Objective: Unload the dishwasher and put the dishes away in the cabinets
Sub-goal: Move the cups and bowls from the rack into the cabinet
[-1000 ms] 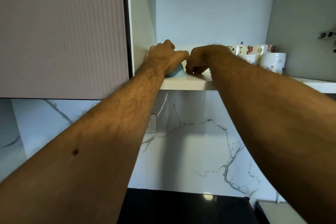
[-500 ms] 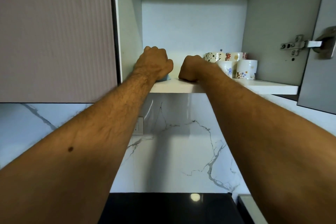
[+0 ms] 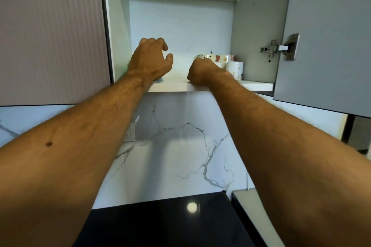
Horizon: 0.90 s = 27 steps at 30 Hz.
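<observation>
Both my forearms are bare to the edge of the view, no sleeves, no watch, no rings or bands that I can make out. They are hairy along their length. My left forearm [image 3: 66,158] carries a small dark mole. My right forearm [image 3: 281,146] shows no marks.

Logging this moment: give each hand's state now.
Left hand: open, fingers loosely curled, holding nothing.
Right hand: fist on the shelf edge; contents cannot be told.
</observation>
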Tool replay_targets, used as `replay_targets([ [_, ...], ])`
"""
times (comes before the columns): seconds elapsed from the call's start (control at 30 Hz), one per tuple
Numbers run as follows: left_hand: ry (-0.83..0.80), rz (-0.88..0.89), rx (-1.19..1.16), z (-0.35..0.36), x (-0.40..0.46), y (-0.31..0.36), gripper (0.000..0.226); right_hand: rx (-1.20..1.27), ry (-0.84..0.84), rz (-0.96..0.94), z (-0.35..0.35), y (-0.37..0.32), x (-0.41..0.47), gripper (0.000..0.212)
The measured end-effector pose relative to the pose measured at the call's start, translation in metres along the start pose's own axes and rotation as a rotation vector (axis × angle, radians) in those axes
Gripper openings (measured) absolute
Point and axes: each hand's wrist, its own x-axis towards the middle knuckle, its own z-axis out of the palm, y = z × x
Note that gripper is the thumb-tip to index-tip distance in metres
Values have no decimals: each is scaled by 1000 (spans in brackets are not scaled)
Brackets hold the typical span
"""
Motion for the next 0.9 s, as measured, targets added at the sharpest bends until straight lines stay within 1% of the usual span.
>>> replay_targets([
  [0.07,32,0,-18,-8,-12,10,39,-8,43,24,-8,6,-16,29],
  [0.13,12,17,-18,-17,-28,23,37,-28,70,28,-15,10,-34,33],
  [0.23,-29,64,24,-31,-52,43,33,-43,104,24,-27,12,-60,31],
  [0.3,-23,83,46,-41,-69,56,31,-44,137,44,-37,15,-81,27],
  [0.37,-12,78,52,-52,-86,70,31,-33,169,48,-47,17,-104,20],
  [0.47,-32,50,56,-70,-107,89,31,-41,174,39,-57,21,-136,19],
  [0.53,-53,35,51,-82,-127,103,31,-40,170,53,-62,26,-162,14],
  [0.63,-109,2,36,-97,-157,127,33,-65,166,92,-68,36,-200,22],
  [0.8,-225,-73,13,-113,-210,169,47,-83,132,147,-76,47,-259,22],
  [0.9,-274,-73,-10,-118,-235,191,50,-84,135,178,-79,54,-293,25],
])
